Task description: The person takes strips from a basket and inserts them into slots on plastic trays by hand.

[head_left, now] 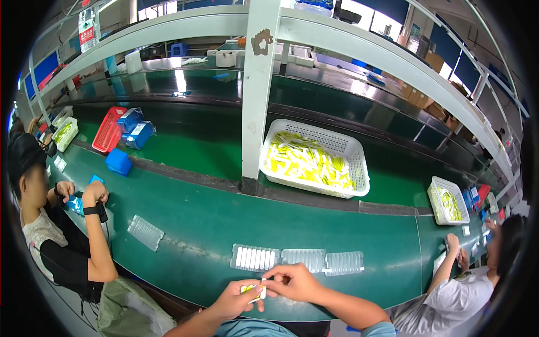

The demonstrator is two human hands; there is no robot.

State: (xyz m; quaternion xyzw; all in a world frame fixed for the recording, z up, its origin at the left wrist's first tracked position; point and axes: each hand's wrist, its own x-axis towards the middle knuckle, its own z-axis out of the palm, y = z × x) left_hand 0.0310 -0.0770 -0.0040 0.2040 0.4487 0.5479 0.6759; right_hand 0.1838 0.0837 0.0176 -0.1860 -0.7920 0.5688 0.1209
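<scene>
Near the table's front edge, my left hand (234, 301) is closed around a few small flat yellow-and-white plastic pieces (252, 290). My right hand (296, 282) meets it, thumb and fingers pinched at a small white piece (264, 280) by the edge of that handful. Just beyond the hands lies a transparent blister tray (232, 258) with a row of white sticks (255, 258) in its slots. Two more transparent trays, a middle one (304, 259) and a right one (345, 263), continue the row with no sticks visible in them.
A white basket (359, 168) of yellow-and-white pieces stands beyond the trays, beside a white post (258, 101). Another tray (146, 232) lies left. Co-workers sit at left (50, 224) and right (466, 292). Red (108, 129) and white baskets (438, 208) stand farther off.
</scene>
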